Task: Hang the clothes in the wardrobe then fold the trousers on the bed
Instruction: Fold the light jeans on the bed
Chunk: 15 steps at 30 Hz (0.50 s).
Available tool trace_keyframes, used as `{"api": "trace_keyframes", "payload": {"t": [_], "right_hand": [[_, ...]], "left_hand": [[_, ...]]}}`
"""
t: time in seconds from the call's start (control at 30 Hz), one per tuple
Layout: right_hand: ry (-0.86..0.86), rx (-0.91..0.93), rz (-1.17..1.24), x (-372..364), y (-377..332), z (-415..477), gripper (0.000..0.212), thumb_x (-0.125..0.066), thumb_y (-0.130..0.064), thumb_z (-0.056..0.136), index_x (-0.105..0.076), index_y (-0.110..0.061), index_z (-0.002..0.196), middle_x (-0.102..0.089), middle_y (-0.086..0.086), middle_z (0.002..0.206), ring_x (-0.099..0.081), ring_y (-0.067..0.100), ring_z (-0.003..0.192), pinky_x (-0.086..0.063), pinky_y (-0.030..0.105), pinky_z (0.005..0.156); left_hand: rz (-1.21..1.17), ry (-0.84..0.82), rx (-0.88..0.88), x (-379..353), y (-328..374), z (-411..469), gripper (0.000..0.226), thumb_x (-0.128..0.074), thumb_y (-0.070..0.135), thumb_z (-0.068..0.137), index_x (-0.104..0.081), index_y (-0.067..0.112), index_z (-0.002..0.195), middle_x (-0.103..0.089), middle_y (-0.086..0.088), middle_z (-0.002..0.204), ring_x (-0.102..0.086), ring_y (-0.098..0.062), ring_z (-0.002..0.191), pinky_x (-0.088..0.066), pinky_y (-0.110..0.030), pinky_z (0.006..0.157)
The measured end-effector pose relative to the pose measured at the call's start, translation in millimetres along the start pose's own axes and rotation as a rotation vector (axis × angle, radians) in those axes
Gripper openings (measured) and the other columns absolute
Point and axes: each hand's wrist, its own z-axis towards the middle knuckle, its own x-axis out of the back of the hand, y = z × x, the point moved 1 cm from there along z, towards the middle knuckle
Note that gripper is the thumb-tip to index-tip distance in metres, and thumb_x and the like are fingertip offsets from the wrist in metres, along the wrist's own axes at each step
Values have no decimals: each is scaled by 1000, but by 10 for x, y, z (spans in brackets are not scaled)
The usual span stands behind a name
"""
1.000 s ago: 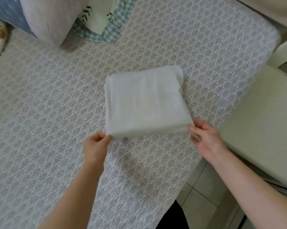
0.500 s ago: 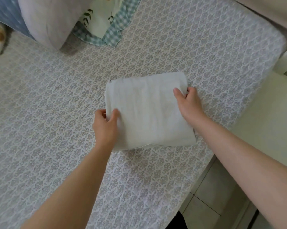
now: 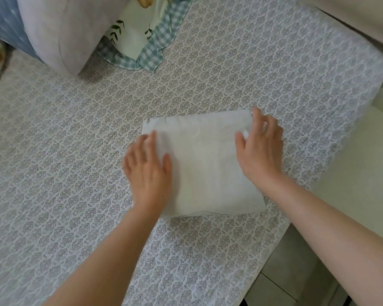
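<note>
White trousers, folded into a thick square, lie on the patterned bed near its right edge. My left hand lies flat on the square's left side, fingers straight and pressing down. My right hand rests on the far right corner, fingers spread and slightly bent over the cloth, with a small bit of fabric showing between thumb and forefinger.
A pale pillow and a blue one sit at the far left, over a green-checked cloth. A cream cabinet top stands right of the bed, with tiled floor below it.
Both hands have slid from the near corners up along the folded trousers' sides to the far half. Their grip has loosened into flatter contact on top.
</note>
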Motion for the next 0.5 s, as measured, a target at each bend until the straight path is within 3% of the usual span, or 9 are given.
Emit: {"api": "trace_keyframes", "payload": {"t": [0.07,0.13,0.27,0.37,0.43,0.5], "right_hand": [[-19,250,-135,11,-161,-162,61,-45,-38,98,-23,-18,151,-26,20,152,-25,40,140,-29,54,112],[-122,396,-185,-123,-198,-286,57,-38,-40,99,-25,-25,152,-20,14,159,-16,36,146,-17,54,118],[-167,328,-199,-271,63,-282,55,-26,-46,101,-23,-29,153,-15,5,162,-12,30,149,-16,54,118],[-192,171,-112,-310,326,-303,62,-22,-49,102,-7,-23,156,-7,9,163,-9,30,149,-16,50,119],[-208,57,-45,-336,441,-367,69,-15,-56,100,-15,-14,154,-22,14,159,-22,31,145,-25,48,117],[-209,-5,-6,-357,476,-420,76,-10,-60,97,-38,-7,144,-43,13,146,-37,30,133,-37,47,108]], "left_hand": [[99,-106,-311,-88,183,-74,57,-32,44,102,-19,28,155,-21,0,162,-11,-25,151,-4,-48,121],[132,-230,-435,-232,288,-118,58,-29,46,103,-15,33,157,-11,5,165,2,-21,153,-1,-51,121],[159,-263,-244,-368,169,-2,58,-18,51,103,-3,36,157,9,13,164,21,-11,149,10,-49,121],[144,-219,-147,-350,44,39,59,-19,51,104,2,36,157,12,15,163,22,-7,148,11,-49,121],[69,-215,-59,-324,-30,6,61,-22,52,103,3,36,156,12,15,163,17,-9,150,4,-49,122],[-103,-241,102,-282,-104,-32,63,-27,54,102,3,40,156,9,15,164,0,-14,152,-20,-49,120]]}}
